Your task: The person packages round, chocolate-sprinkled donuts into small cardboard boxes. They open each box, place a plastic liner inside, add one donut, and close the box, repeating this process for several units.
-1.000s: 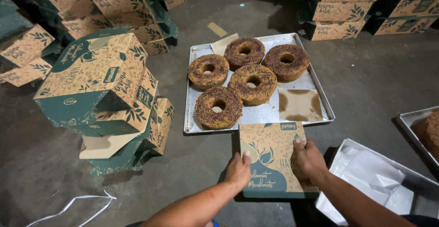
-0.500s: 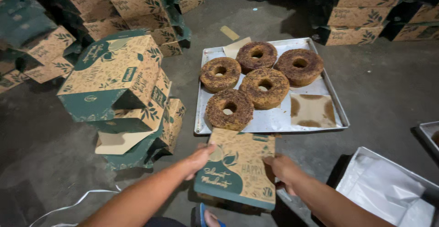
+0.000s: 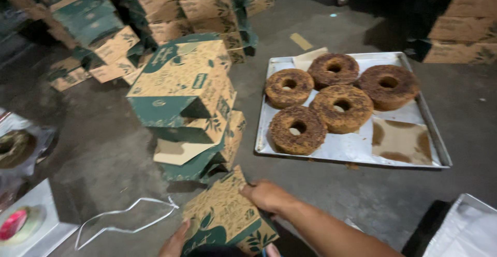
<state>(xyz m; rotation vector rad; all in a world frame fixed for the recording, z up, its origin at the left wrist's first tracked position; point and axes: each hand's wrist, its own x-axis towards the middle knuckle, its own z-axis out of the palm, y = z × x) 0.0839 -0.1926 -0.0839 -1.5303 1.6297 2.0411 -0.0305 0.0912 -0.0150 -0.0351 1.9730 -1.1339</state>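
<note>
Both hands on a folded cake box, now swung away from the tray towards the box pile

At the floor's left edge a tape roll (image 3: 14, 224) lies on a white sheet; a loose strap (image 3: 124, 216) curls nearby; the left hand (image 3: 175, 242) cups the lower edge of the printed cake box (image 3: 223, 216), which a second ago lay flat before the tray and is now tilted on the floor's near edge, seemingly being opened up; the stacked boxes (image 3: 189, 106) stand just behind it; the right hand (image 3: 266, 196) has its grip pinching the box's upper corner; further right, five ring cakes (image 3: 341, 106) sit on the metal tray (image 3: 404, 156).
</note>
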